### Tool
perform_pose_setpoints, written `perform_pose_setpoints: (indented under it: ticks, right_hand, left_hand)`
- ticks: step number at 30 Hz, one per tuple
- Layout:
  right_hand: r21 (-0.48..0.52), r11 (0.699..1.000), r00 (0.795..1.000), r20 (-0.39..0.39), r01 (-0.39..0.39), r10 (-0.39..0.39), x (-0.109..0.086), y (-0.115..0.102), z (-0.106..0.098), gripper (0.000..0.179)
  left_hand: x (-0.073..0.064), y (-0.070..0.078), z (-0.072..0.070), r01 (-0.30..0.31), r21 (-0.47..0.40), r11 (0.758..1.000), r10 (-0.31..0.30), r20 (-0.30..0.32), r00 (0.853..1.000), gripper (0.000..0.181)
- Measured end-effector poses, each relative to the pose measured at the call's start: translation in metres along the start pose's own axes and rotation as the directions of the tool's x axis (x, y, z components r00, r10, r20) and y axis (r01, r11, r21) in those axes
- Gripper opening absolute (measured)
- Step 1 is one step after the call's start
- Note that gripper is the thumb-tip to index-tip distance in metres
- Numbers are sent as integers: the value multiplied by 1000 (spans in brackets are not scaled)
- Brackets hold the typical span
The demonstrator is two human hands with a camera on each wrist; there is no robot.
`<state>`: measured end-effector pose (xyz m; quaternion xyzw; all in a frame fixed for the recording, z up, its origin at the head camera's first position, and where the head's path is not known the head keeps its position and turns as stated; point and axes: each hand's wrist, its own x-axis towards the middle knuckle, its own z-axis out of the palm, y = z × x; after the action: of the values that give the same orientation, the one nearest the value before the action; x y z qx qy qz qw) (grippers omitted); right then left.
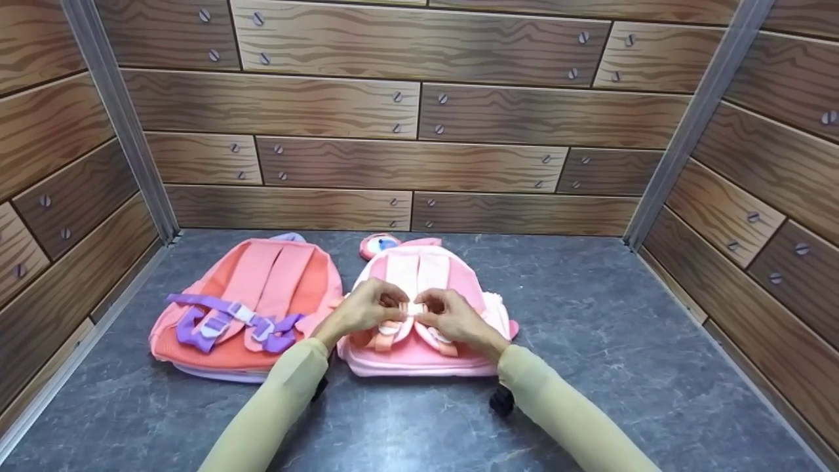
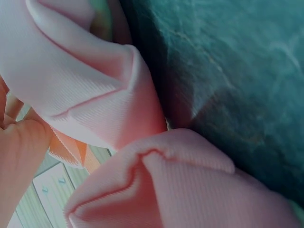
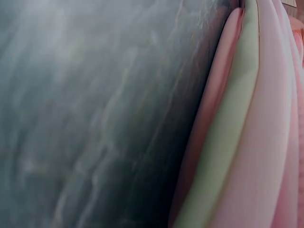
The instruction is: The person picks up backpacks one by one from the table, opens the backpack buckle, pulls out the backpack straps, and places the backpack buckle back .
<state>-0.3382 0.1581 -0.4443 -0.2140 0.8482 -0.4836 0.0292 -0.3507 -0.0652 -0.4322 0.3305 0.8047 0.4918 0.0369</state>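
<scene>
A light pink backpack (image 1: 419,368) lies on its front on the dark table, shoulder straps facing up. Over its middle, my left hand (image 1: 364,307) and right hand (image 1: 459,319) meet from either side. Between their fingertips is a white plastic buckle (image 1: 415,309) on peach-coloured webbing, each hand pinching one side of it. Fingers partly hide the buckle, so I cannot tell whether its halves are joined. In the left wrist view, part of the left hand (image 2: 21,152) shows beside folded pink fabric (image 2: 80,90) and a peach strap (image 2: 69,147).
Left of it lies a coral backpack (image 1: 216,351) with purple straps (image 1: 196,301) and pale buckles. A plush piece with an eye (image 1: 379,244) pokes out behind the pink backpack. Wood-patterned walls (image 1: 419,157) enclose the grey marbled table (image 1: 609,367) at the back and sides.
</scene>
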Motion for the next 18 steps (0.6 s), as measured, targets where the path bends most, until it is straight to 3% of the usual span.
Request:
perform_pose_setpoints:
  ticks: [7, 18]
  right_hand:
    - [-69, 998, 1000, 22, -4, 6, -1, -4, -1, 16]
    - [-139, 990, 999, 43, 0, 6, -2, -5, 1, 14]
  left_hand:
    - [3, 0, -1, -13, 3, 1000, 13, 1, 1000, 21]
    - [2, 0, 3, 20, 1, 1000, -20, -11, 1000, 19]
